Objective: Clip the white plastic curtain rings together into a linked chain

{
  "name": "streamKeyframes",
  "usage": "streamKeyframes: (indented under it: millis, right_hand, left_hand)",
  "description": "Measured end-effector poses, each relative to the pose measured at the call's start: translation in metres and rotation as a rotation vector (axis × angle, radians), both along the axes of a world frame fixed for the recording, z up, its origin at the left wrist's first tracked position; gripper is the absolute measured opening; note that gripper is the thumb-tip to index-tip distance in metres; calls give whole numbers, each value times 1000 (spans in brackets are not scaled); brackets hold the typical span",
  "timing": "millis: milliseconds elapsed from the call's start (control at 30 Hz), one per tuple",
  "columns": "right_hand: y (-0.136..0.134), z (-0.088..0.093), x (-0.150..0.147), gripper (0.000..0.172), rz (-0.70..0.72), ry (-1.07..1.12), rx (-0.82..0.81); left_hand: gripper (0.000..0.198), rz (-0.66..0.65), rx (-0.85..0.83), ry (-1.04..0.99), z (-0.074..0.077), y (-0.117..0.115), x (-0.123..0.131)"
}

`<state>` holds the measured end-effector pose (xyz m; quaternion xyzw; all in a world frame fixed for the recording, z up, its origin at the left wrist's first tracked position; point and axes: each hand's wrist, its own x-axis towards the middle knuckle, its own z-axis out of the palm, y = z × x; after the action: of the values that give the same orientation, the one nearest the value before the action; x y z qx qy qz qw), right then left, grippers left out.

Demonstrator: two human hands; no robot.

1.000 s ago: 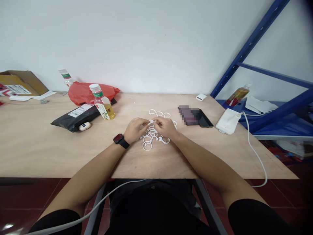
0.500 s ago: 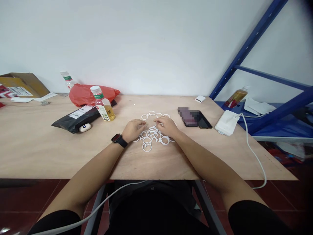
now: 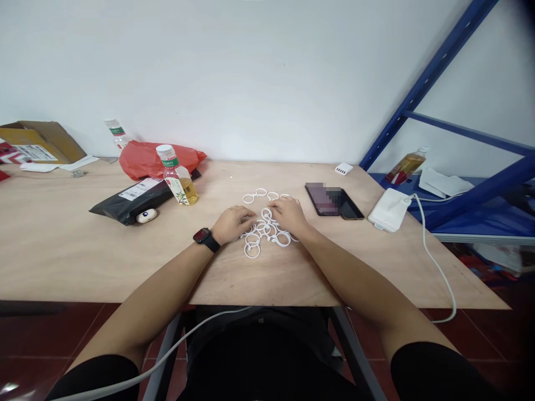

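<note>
A pile of several white plastic rings (image 3: 253, 248) lies on the plywood table (image 3: 75, 250), in the middle. Both my hands rest on the far side of that pile. My left hand (image 3: 232, 221), with a black watch (image 3: 203, 236) on its wrist, has its fingers curled down among the rings; what they pinch is hidden. My right hand (image 3: 290, 216) pinches one white ring (image 3: 266, 213), which stands up between the two hands. A few more rings (image 3: 259, 193) lie in a loose row just beyond the hands.
Left of the hands are a tea bottle (image 3: 178, 177), a black mailer bag (image 3: 129, 199), a red bag (image 3: 146, 157) and a cardboard box (image 3: 37, 139). Two phones (image 3: 334, 201), a white power bank (image 3: 389, 210) with its cable and a blue shelf frame (image 3: 463, 128) are on the right.
Both hands came down from holding one ring together above the pile, parted over the rings, then closed in again; the right hand now holds a ring upright.
</note>
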<state>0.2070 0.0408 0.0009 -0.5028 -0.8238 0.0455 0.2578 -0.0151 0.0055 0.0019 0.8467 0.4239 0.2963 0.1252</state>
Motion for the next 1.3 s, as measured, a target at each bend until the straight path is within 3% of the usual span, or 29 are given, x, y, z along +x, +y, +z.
streamKeyframes:
  millis: [200, 367, 567, 867, 1300]
  right_hand:
    - [-5, 1, -6, 19, 137, 371, 113]
    - [-20, 3, -17, 19, 298, 560, 26]
    - [-31, 6, -22, 23, 407, 532, -13]
    - [-28, 3, -21, 24, 322, 484, 43]
    - [-27, 2, -20, 20, 319, 396, 25]
  left_hand:
    - [29, 37, -2, -51, -1, 0, 0]
    - [38, 19, 100, -143, 2, -3, 2]
    - [26, -49, 55, -84, 8, -7, 5]
    - [22, 36, 107, -159, 8, -8, 6]
    - [20, 9, 80, -128, 7, -8, 6]
